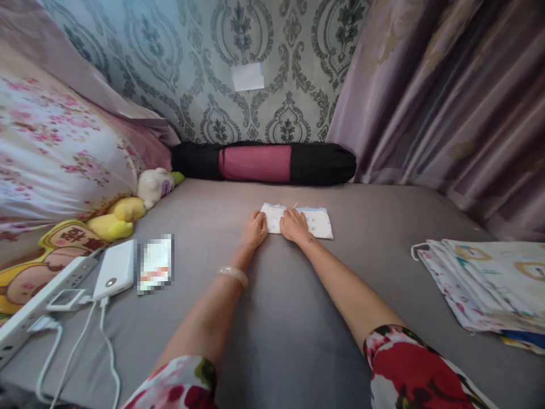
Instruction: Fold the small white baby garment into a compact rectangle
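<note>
Two bare hands in the head view, both at a small white rectangular cloth with pale blue edging and faint printed marks point(319, 221). Cloth lies flat, long side left to right, mid-bed on a smooth grey sheet point(293, 295).

Left hand point(255, 228): at the cloth's left end, fingers bunched close together and curled, touching that edge; most of the cloth lies to the right of them. Can't tell if thumb and fingers pinch it. Translucent pale bangle point(232, 276) on that wrist.

Right hand point(294, 225): on top of the cloth, left of its right end, fingers bent and slightly apart, tips toward the far edge. Cloth shows on both sides of this hand; right end sticks out uncovered. Can't tell if the fingers grip or just press. A few loose threads point(295, 205) stand up at the far edge, just beyond the fingertips.

Around: long black bolster-shaped bag with a dark pink middle panel point(255, 163) against the patterned grey wall, beyond the hands. Stack of folded white printed cloths point(489, 278) well apart, on the right. Left side: white box-shaped power bank point(116, 268) with a cable plugged in, beside a long white power strip point(42, 301); yellow plush toy point(117, 218) farther back
</note>
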{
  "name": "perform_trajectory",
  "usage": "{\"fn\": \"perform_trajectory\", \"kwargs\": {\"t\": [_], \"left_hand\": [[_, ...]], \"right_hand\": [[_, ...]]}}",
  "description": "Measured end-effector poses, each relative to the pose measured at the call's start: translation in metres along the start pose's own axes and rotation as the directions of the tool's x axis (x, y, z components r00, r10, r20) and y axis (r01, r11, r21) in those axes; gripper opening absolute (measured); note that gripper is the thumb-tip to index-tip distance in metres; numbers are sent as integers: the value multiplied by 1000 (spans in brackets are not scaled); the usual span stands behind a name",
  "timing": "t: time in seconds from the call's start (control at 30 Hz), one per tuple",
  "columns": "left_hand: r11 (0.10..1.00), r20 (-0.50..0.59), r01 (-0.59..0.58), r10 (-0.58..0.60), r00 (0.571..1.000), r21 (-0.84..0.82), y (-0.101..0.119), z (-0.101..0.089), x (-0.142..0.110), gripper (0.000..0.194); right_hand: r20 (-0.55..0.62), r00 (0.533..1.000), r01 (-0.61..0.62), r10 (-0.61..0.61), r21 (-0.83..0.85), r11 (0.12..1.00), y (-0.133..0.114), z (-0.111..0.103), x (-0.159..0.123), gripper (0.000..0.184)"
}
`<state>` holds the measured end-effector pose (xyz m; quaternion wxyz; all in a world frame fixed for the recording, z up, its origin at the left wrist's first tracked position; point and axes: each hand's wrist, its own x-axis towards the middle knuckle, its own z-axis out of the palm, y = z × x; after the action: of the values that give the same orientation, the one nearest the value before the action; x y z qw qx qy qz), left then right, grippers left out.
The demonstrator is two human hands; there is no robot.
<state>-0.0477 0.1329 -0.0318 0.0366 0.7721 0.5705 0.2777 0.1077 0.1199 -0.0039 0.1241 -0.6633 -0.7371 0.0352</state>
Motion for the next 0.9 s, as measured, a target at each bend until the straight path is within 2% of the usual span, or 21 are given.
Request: {"fn": "perform_trajectory", "kwargs": {"t": [0.2, 0.37, 0.53, 0.7, 0.8, 0.9], "left_hand": [[994, -25, 98, -99, 995, -48, -6, 1, 3, 28], [975, -71, 184, -194, 978, -123, -13, 3, 5, 27], [957, -105, 214, -237, 966, -197, -19, 6, 5, 25], [947, -123, 240, -270, 955, -215, -20, 7, 5, 28], [936, -134, 263, -299, 945, -234, -19, 6, 5, 31], [925, -148, 267, -314, 938, -270, -20, 5, 5, 33]], "right_hand": [[-10, 997, 77, -78, -41, 996, -22, 2, 10, 48], [-41, 996, 75, -77, -48, 996, -28, 12, 8, 53], [-46, 995, 82, -85, -70, 994, -26, 16, 8, 54], [14, 997, 75, -75, -68, 995, -27, 12, 13, 54], [54, 996, 78, -75, -54, 995, -32, 9, 17, 54], [31, 995, 97, -96, -33, 995, -41, 8, 21, 54]]}}
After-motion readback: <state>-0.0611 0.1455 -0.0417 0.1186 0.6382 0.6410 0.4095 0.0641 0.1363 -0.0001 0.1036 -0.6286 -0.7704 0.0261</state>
